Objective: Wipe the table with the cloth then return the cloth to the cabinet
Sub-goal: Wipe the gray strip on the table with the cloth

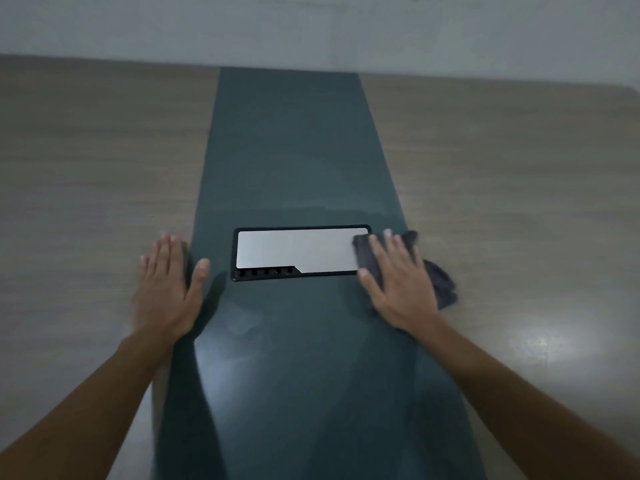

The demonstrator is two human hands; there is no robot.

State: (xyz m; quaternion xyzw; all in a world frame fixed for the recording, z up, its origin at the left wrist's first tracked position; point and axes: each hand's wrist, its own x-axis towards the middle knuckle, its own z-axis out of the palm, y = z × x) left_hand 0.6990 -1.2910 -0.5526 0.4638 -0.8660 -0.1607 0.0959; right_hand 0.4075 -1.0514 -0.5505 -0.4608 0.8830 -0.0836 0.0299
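Pressing flat with straight fingers, the right hand holds the dark cloth on the table at 3 o'clock of the silver panel; the left hand rests flat, fingers released, at 9 o'clock.

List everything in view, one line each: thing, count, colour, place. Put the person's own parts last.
table: one, light wood-grain top, filling the view on both sides.
centre strip: one, dark green, running down the middle of the table from the far edge toward the person.
cable-box lid: one, silver plate in a black frame, set into the centre strip between the hands.
cloth: one, dark grey, crumpled on the strip's right edge, overlapping the lid's right end.
wall: one, pale grey, behind the table.
left hand: one, flat on the table at the strip's left edge.
right hand: one, fingers spread, pressing on the cloth.
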